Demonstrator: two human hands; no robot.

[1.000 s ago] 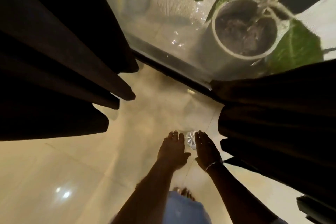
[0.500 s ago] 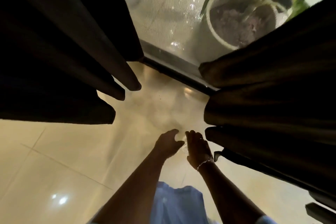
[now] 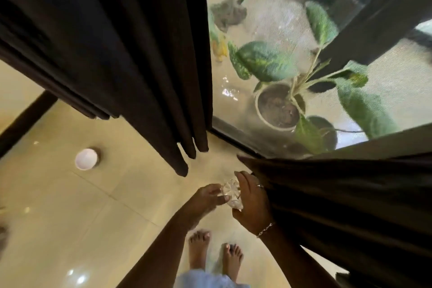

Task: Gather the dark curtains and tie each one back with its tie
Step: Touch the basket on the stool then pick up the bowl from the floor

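Left hand (image 3: 205, 199) and right hand (image 3: 251, 203) both gripped clear faceted tie ornament (image 3: 231, 192) between them, beside right curtain (image 3: 350, 206); left curtain (image 3: 131, 49) hung loose.

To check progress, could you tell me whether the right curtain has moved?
Yes: the right curtain has pulled rightward, clear of the plant pot it overlapped.

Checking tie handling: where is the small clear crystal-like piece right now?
In the head view, lower centre, the clear crystal-like piece sits pinched between the left hand and right hand, beside the right dark curtain.
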